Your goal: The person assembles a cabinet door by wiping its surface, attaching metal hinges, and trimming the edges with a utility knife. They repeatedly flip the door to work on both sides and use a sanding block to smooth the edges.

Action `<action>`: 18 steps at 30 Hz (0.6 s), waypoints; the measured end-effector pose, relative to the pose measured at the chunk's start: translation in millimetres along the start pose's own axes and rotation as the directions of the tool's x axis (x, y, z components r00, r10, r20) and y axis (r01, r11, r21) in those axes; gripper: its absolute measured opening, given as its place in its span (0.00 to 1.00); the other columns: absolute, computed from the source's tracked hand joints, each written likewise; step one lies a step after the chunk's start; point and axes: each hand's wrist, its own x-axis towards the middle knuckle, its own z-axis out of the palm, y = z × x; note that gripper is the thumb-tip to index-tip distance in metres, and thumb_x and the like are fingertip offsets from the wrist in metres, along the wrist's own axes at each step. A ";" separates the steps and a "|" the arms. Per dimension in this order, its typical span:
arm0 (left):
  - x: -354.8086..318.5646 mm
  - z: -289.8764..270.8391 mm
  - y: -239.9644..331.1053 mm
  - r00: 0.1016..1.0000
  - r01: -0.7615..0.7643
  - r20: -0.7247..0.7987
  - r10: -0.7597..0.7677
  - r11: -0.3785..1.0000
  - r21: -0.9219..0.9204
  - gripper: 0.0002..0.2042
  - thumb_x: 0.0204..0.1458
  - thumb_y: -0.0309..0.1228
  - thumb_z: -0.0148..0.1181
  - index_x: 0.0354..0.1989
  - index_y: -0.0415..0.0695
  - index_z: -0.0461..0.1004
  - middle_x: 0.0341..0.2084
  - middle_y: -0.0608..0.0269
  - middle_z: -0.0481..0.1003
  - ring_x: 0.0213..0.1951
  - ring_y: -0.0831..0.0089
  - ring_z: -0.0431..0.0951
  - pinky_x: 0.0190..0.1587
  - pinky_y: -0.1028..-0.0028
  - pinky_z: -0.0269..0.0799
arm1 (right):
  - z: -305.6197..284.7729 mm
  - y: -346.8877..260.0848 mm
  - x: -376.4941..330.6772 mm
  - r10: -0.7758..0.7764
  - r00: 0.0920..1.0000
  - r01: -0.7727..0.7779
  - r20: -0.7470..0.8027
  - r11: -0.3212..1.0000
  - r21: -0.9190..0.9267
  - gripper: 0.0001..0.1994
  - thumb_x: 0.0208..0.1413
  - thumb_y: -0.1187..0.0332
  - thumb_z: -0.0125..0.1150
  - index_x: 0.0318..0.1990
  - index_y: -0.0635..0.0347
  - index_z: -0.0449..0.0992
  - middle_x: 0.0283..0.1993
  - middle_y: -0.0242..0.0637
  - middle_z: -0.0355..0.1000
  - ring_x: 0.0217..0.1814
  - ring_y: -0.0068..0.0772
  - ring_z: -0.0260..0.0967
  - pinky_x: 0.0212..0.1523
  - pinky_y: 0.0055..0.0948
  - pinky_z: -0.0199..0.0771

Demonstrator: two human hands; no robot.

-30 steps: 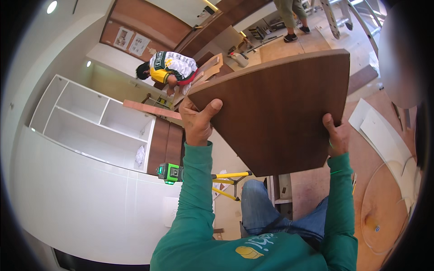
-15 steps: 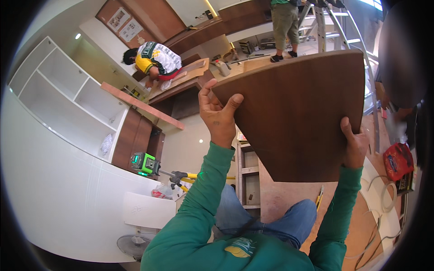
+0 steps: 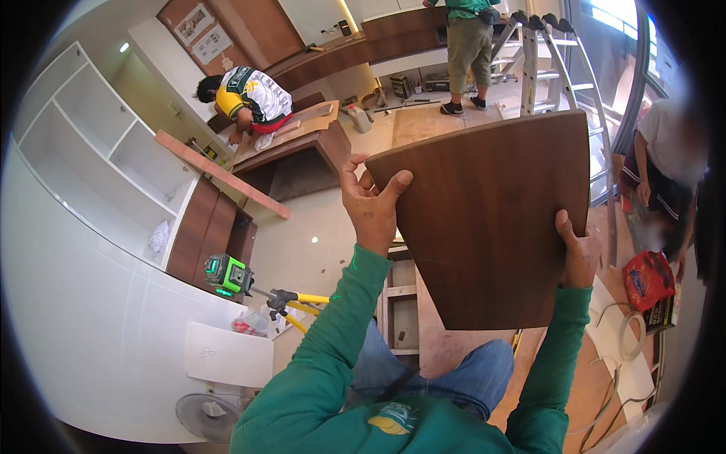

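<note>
A dark brown wood-grain panel point(image 3: 484, 227) is held up in front of me, tilted, above my knees. My left hand point(image 3: 373, 203) grips its upper left corner, thumb on the near face and fingers around the edge. On the panel's right edge, lower down, my right hand point(image 3: 578, 250) is closed with its thumb on the near face. The fingers behind the panel are partly hidden. Below it, a wooden frame with crosspieces point(image 3: 401, 290) shows beside my legs, and a yellow cutter knife point(image 3: 517, 342) lies partly covered by the panel.
A green laser level point(image 3: 229, 275) stands on a yellow tripod at left, near a white shelf cabinet point(image 3: 83, 136) and a fan point(image 3: 206, 418). One co-worker point(image 3: 253, 94) bends over a bench; another stands by a ladder point(image 3: 541, 72). A red bag point(image 3: 648, 280) and cables lie right.
The panel has dropped lower and shifted slightly left in view, still in both my hands. More of the room's far side and a person at the right now show.
</note>
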 end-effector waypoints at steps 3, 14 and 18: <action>-5.8 -9.1 -9.1 1.000 0.014 -0.004 -0.014 1.000 -0.026 0.41 0.51 0.24 0.83 0.67 0.43 0.58 0.50 0.53 0.80 0.51 0.68 0.82 0.59 0.70 0.80 | 0.5 -2.8 -6.1 -0.088 0.996 0.088 0.000 0.996 0.008 0.32 0.57 0.45 0.77 0.51 0.71 0.84 0.45 0.38 0.83 0.48 0.31 0.76 0.58 0.32 0.72; 3.2 -25.0 -38.7 0.998 0.055 0.038 -0.052 0.995 -0.085 0.41 0.53 0.31 0.83 0.69 0.42 0.57 0.53 0.52 0.82 0.55 0.67 0.83 0.61 0.68 0.78 | 3.6 -15.8 -27.5 -0.268 0.960 0.262 -0.083 0.962 -0.080 0.28 0.54 0.51 0.84 0.48 0.69 0.83 0.41 0.36 0.82 0.45 0.28 0.76 0.52 0.29 0.74; 6.1 -27.3 -48.9 0.998 0.039 0.056 -0.031 0.987 -0.154 0.40 0.55 0.32 0.81 0.69 0.42 0.57 0.61 0.45 0.79 0.61 0.63 0.80 0.67 0.65 0.74 | 12.5 -28.4 -47.5 -0.175 0.983 0.172 -0.057 0.983 -0.059 0.24 0.53 0.58 0.86 0.47 0.68 0.83 0.41 0.32 0.82 0.43 0.25 0.75 0.50 0.27 0.75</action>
